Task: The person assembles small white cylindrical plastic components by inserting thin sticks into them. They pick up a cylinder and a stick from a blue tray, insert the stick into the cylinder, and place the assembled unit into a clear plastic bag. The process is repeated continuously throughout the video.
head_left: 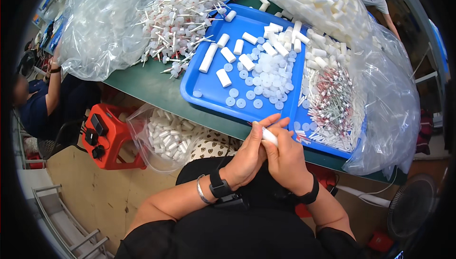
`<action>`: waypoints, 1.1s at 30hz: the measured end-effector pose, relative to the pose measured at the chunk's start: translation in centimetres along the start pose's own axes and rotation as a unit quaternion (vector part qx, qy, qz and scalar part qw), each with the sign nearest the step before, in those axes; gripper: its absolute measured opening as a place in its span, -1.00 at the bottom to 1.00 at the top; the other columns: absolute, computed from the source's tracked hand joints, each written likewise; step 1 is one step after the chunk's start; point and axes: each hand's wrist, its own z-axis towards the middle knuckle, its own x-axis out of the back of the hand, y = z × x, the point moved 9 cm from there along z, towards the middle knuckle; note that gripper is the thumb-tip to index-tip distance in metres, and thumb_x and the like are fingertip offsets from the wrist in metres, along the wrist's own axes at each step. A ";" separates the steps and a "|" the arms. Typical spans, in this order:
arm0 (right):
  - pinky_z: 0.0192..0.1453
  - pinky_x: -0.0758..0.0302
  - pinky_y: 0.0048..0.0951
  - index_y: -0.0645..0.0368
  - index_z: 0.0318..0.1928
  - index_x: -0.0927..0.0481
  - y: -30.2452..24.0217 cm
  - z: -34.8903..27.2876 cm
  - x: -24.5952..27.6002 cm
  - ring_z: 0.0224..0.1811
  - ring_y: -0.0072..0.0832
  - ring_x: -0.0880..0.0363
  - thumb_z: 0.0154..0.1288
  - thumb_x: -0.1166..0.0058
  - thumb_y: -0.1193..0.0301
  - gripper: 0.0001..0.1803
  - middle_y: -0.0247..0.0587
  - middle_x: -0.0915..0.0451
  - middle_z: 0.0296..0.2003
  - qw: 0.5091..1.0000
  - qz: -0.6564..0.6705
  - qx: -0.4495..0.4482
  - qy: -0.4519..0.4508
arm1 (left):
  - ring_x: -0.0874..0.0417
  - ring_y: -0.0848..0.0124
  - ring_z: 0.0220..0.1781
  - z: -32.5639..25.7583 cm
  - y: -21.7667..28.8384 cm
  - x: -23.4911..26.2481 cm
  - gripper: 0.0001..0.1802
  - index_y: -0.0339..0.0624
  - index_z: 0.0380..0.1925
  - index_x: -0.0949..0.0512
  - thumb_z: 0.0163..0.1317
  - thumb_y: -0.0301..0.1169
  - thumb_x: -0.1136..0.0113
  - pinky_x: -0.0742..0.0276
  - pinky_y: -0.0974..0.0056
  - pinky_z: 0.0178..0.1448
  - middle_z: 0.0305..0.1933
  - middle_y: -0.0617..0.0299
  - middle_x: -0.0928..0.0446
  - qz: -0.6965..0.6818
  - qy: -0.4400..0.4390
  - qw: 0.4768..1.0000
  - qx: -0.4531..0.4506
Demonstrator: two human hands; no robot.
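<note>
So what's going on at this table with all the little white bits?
A seated person holds one small white tube between the left hand and right hand, just below a blue tray. The tray holds loose white tubes and round discs. Clear bags of parts surround it.

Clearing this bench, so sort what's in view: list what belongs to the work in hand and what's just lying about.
In use: left hand, right hand, white tube, blue tray, white discs, stemmed parts.
Lying about: red stool, fan, metal rack.

Glossy blue plastic tray [209, 93], matt white plastic tubes [247, 62], clear crinkled film bags [102, 26].
</note>
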 end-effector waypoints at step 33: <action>-0.06 -0.52 -0.22 0.23 -0.18 -0.64 7.8 1.5 11.0 -0.13 -0.22 -0.57 0.10 -0.07 0.59 -0.77 -0.17 -0.56 -0.21 0.911 -0.407 0.043 -0.046 | -0.52 0.14 0.15 -11.1 18.4 6.4 -0.71 -0.24 -0.01 -0.64 0.29 -0.42 -0.31 -0.38 0.14 0.33 0.04 0.08 -0.55 0.697 0.274 0.594 -0.294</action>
